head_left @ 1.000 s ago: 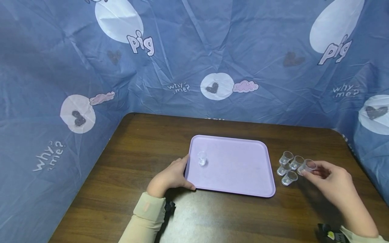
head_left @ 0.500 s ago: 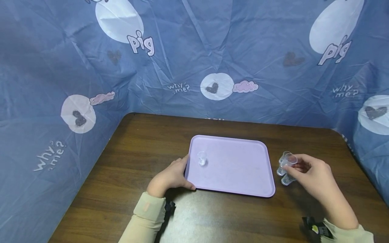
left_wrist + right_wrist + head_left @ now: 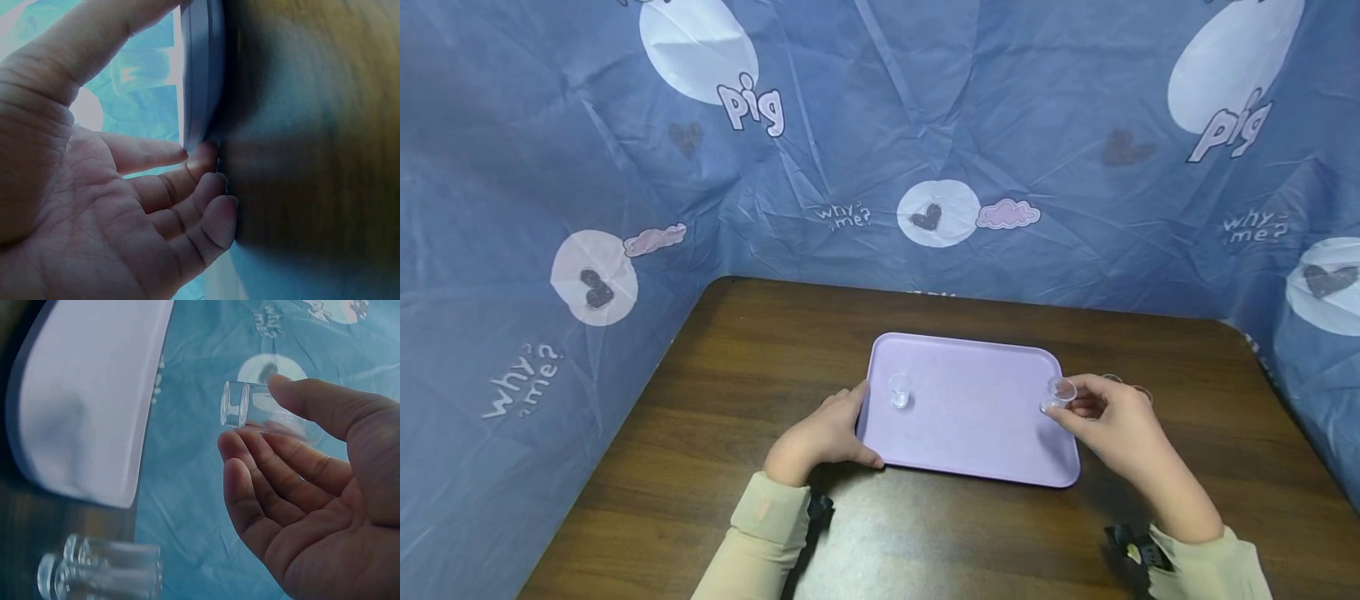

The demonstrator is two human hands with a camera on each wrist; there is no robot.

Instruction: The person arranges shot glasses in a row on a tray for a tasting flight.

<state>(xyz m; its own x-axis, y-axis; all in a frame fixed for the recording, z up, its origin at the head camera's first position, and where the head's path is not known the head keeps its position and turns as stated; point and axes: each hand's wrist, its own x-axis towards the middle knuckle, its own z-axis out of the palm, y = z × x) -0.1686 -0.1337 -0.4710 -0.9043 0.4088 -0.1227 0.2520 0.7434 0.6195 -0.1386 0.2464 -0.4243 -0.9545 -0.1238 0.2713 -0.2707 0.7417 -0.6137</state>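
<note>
Nearest the person, the left hand [image 3: 822, 436] lay against the near left edge of the lilac tray [image 3: 970, 433], its fingers loosely bent and touching the rim, thumb along the near side; in the left wrist view the fingertips [image 3: 206, 153] met the tray's rim [image 3: 200, 75] without closing round it. The right hand [image 3: 1112, 421] pinched a small clear cup [image 3: 1060, 390] between thumb and fingers, held above the tray's right edge; the right wrist view showed the cup [image 3: 262, 415] caught between thumb and fingertips, with the tray [image 3: 87, 394] lying beyond it. Just past the left hand's fingertips a second clear cup [image 3: 899, 390] stood on the tray. Behind the right hand, mostly hidden by it, were the remaining clear cups [image 3: 100, 569] on the wooden table [image 3: 760, 350]. Farther off, the blue printed cloth [image 3: 880, 142] closed in the table on three sides.

A second before, the right hand held its cup out over the cluster to the right of the tray; since then it had travelled leftward to the tray's edge. The left hand had stayed in place.
</note>
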